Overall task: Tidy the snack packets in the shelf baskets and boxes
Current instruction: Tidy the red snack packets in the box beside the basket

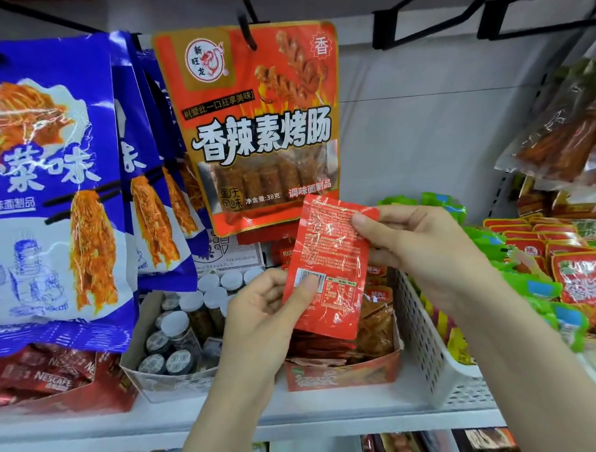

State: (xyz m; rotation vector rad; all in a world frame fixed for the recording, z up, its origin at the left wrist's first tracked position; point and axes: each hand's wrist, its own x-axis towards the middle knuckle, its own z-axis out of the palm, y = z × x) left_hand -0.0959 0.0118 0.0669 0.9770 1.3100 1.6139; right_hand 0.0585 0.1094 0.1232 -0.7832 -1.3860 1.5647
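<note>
Both hands pinch one red packet point(328, 268): the left hand point(269, 314) nips its lower left edge, thumb over the barcode; the right hand point(415, 245) nips its upper right corner between thumb and fingers. It is a flat, glossy, crinkled foil rectangle, printed back toward the camera; its long axis runs near upright, the top leaning a little right. It is held just above the red box point(342, 373), a low cardboard tray filled with like red and orange packets lying flat. Left of that box stands a pale cardboard box point(167, 382) packed with small dark jars with round white lids; farther left, red Nescafe sachets point(52, 376) lie heaped. Right of the red box, a white perforated plastic basket point(425, 339) holds green and yellow packets. Above the red box hangs a shiny orange bag point(262, 125) on a black hook; blue bags point(48, 187) hang left of it.
</note>
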